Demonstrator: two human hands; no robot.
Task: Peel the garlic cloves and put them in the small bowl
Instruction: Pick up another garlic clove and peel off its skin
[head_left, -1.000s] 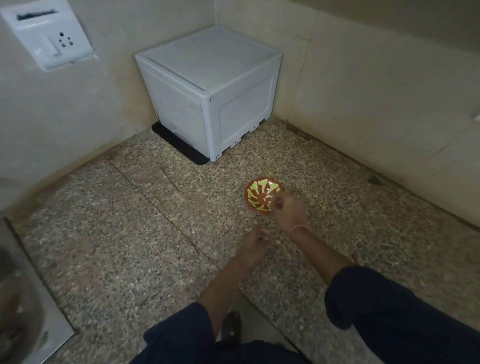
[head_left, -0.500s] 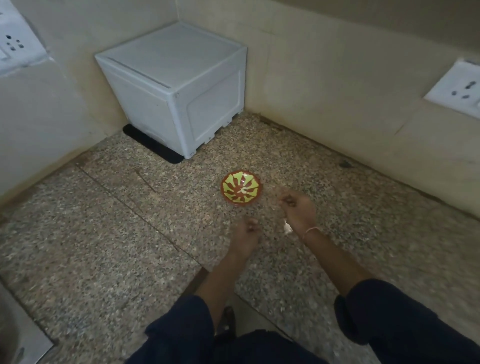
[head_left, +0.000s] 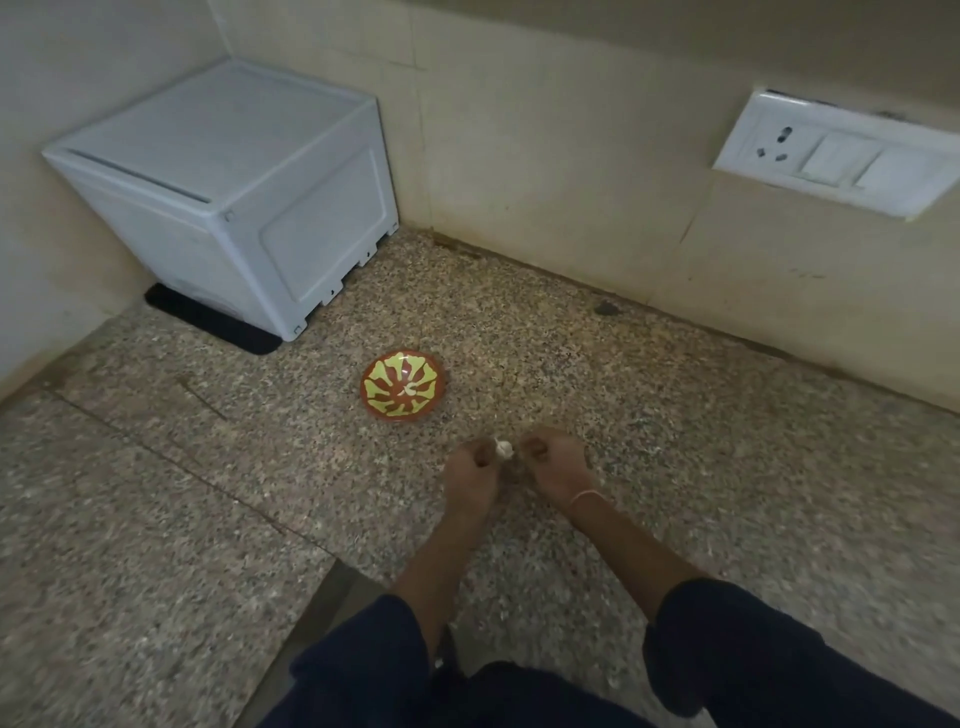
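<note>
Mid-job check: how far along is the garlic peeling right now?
Done: one pale piece, likely a peeled clove, lies in the small bowl. In hand: the left hand and right hand pinch a garlic clove between them. Left: finish peeling it and drop it in; no other cloves show.

One view only: head-worn wide-angle camera, pitched forward and down at close range over the speckled counter (head_left: 156, 519). The small bowl (head_left: 402, 383) sits near frame centre; white box (head_left: 234, 182) at 10 o'clock, socket plate (head_left: 836, 156) at 2 o'clock.
</note>
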